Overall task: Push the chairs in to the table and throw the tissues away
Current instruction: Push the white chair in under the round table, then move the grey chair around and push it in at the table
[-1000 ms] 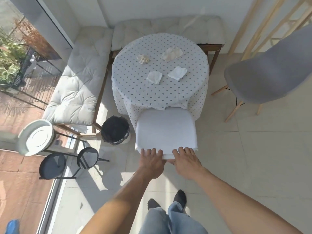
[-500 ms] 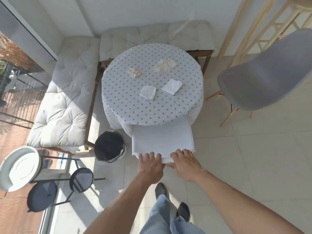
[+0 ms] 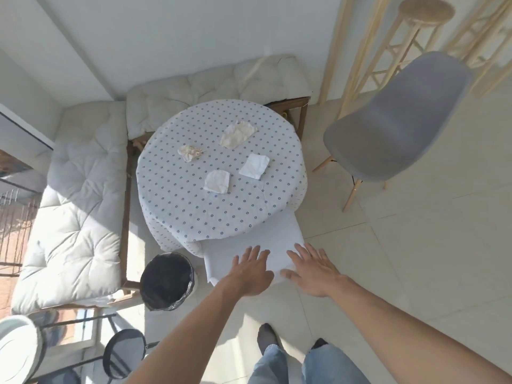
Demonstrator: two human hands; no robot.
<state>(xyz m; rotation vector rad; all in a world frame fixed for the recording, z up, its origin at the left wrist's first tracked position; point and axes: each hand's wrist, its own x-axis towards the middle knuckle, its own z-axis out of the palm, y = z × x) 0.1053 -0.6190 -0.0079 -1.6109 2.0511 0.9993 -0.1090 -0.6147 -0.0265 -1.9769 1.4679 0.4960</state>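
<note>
A white chair (image 3: 277,239) sits mostly tucked under the round table (image 3: 177,212) with its dotted cloth. My left hand (image 3: 249,270) and my right hand (image 3: 313,270) lie flat on the chair's near edge, fingers spread, gripping nothing. Several tissues lie on the cloth: a crumpled one (image 3: 189,152), a large creased one (image 3: 237,133), and two flat squares (image 3: 217,181) (image 3: 254,166). A grey chair (image 3: 399,120) on wooden legs stands apart from the table at the right. A bin (image 3: 166,281) with a black liner stands left of the white chair.
A cushioned corner bench (image 3: 74,206) wraps the table's left and far sides. A tall wooden stool (image 3: 424,12) and wooden frames stand at the back right. Small round black tables (image 3: 123,353) and a white round one (image 3: 16,347) are at the lower left. Tiled floor spreads to the right.
The white chair has slid farther under the table, pushed by both hands. I have stepped closer, and my fingers have spread flatter on the seat.
</note>
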